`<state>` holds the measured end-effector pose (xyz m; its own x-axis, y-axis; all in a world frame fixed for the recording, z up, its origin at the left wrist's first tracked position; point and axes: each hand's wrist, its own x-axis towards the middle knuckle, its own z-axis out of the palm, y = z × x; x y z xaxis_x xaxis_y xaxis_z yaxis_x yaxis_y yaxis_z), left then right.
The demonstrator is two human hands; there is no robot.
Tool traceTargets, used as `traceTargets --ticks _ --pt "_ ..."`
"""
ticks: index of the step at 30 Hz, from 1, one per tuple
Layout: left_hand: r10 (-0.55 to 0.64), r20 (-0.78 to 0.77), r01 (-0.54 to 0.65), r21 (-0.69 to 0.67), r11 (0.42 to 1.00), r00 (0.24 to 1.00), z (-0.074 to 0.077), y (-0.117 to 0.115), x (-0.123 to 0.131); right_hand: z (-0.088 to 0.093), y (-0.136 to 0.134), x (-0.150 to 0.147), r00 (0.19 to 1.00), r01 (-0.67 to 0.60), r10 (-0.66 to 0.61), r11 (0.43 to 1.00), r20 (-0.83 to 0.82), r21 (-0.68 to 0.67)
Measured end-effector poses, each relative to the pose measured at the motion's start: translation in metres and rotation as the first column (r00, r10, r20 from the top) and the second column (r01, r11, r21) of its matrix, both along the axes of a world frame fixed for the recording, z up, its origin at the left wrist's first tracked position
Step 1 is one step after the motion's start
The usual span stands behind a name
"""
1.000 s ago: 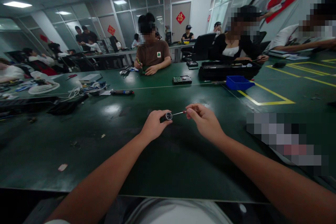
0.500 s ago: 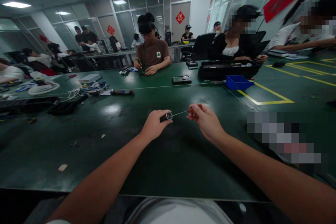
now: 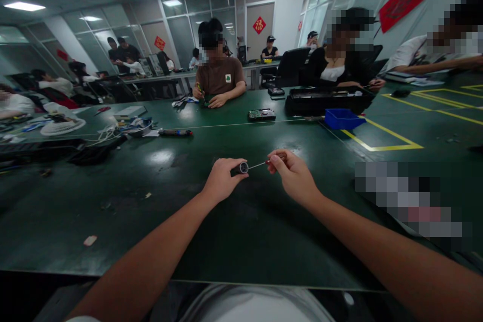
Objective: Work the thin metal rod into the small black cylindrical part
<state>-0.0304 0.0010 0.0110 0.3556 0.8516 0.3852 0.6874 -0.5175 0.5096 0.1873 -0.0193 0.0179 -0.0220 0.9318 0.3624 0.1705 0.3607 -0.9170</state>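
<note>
My left hand [image 3: 222, 179] is closed round a short black cylinder [image 3: 240, 168] with a silver rim, its round end turned toward me; it may be a small flashlight, but I cannot tell its kind for sure. In my right hand [image 3: 294, 171] is a screwdriver [image 3: 272, 161] with a reddish handle, gripped between thumb and fingers. Its thin metal shaft points left, and the tip reaches the rim of the cylinder. Whether the tip sits inside or only touches the edge is too small to tell. Both hands are above the green table [image 3: 241, 241].
Beyond my hands lie a hard drive [image 3: 261, 114], a blue bin [image 3: 344, 118], a long black housing [image 3: 328, 100] and a pen-shaped tool [image 3: 175, 132]. Cables and parts pile up at left. A blurred-out item [image 3: 407, 198] lies at right. Co-workers sit across the table.
My right hand has turned slightly, so more of the screwdriver's reddish handle shows. The left hand and the cylinder stay almost where they were.
</note>
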Motion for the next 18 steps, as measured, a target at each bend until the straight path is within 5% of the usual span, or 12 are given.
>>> traceTargets --ticks 18 --pt "0.008 0.029 -0.009 0.031 0.999 1.0 0.0 0.001 0.0 0.004 -0.013 -0.004 0.965 -0.025 -0.006 0.993 0.261 0.115"
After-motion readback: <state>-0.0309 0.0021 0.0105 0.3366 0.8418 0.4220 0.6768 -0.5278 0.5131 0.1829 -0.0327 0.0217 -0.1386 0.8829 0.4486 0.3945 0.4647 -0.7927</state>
